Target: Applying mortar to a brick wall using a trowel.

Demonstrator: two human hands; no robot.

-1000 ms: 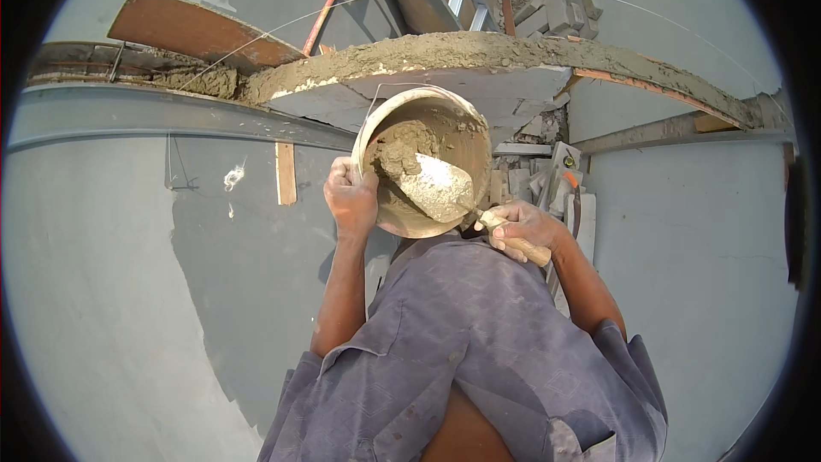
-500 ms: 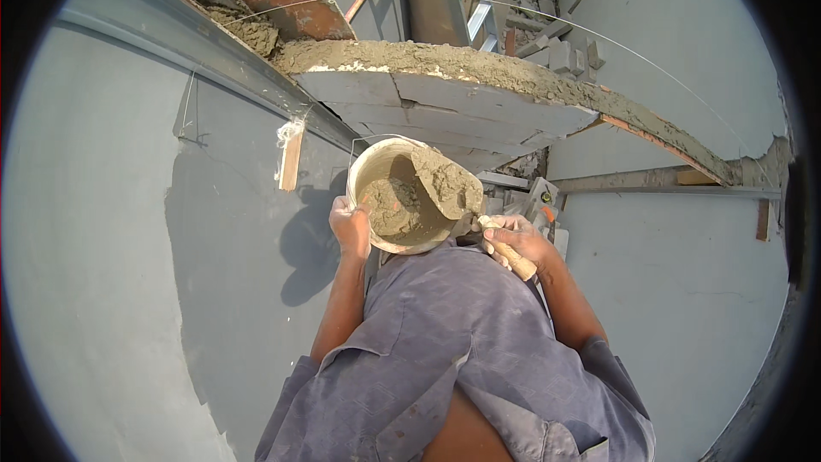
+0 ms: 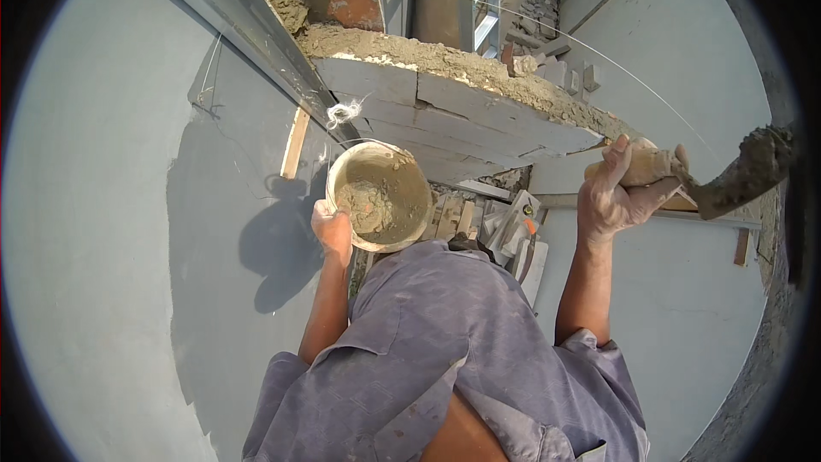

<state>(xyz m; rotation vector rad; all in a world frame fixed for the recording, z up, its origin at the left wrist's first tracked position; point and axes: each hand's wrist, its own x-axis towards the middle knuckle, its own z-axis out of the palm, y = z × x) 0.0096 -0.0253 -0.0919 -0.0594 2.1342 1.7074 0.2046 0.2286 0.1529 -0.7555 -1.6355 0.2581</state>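
Note:
My left hand [image 3: 332, 229] grips the left rim of a pale bucket [image 3: 402, 180], which holds wet mortar [image 3: 366, 204] at the bottom. At the right, my right hand [image 3: 617, 192] is raised, fingers wrapped round the wooden handle of a trowel [image 3: 740, 175], whose blade carries a dark lump of mortar out near the right edge of the view. Beyond the bucket is a curved ledge of pale blocks [image 3: 462, 115] with a rough mortar top [image 3: 428, 56]. A thin line arcs above it.
A metal ladder [image 3: 486, 13] stands beyond the ledge, beside rubble [image 3: 539, 21]. A steel beam [image 3: 265, 51] runs along the left wall [image 3: 111, 231]. A wooden strip [image 3: 295, 141] is at the left; block offcuts and tools [image 3: 513, 231] lie below, beside my body.
The loaded trowel has come out of the bucket and swung up to the right with my right hand. The bucket has shifted slightly left; the view has turned.

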